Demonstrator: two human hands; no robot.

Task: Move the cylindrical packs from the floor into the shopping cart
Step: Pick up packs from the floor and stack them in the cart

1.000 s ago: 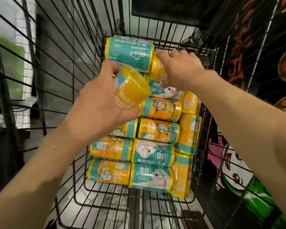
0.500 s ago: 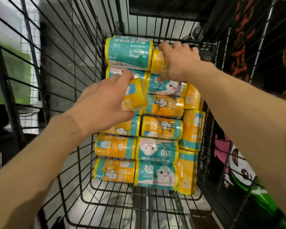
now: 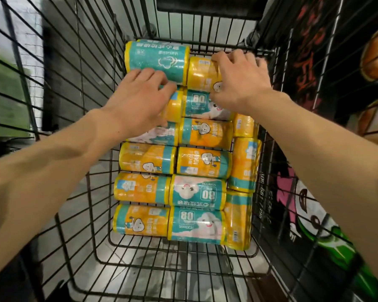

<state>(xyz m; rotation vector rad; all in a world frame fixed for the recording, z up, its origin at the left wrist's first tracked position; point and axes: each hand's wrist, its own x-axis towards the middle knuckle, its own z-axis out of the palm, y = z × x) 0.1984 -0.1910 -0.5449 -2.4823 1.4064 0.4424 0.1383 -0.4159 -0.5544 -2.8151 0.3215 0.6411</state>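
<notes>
Hands (image 3: pixel 140 101), two, press packs (image 3: pixel 203 162) inside cart (image 3: pixel 162 258).

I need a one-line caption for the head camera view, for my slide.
Both hands, left hand and right hand, settle yellow-and-teal cylindrical packs into rows inside the black wire shopping cart.

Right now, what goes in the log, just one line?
left hand: seating yellow pack in stack | right hand: gripping top yellow pack | cart: partly filled

Fifteen cylindrical packs (image 3: pixel 204 164) – one wire shopping cart (image 3: pixel 162 269) – two hands (image 3: pixel 138 101).
</notes>
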